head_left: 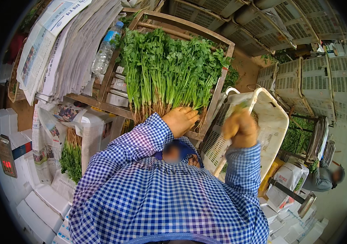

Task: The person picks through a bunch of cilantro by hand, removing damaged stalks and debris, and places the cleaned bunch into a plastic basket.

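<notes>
At the left, a stack of newspapers (pixel 70 51) leans beside a clear plastic bottle (pixel 105 51). Leafy greens (pixel 173 67) lie in a row on a metal-framed rack (pixel 229 51), roots toward the person. The left hand (pixel 181 121) rests back-up over their root ends, fingers slightly bent — whether it grips any, I cannot tell. The right hand (pixel 240 127), blurred and partly curled, is in front of a pale plastic crate (pixel 277 134); its hold is unclear.
</notes>
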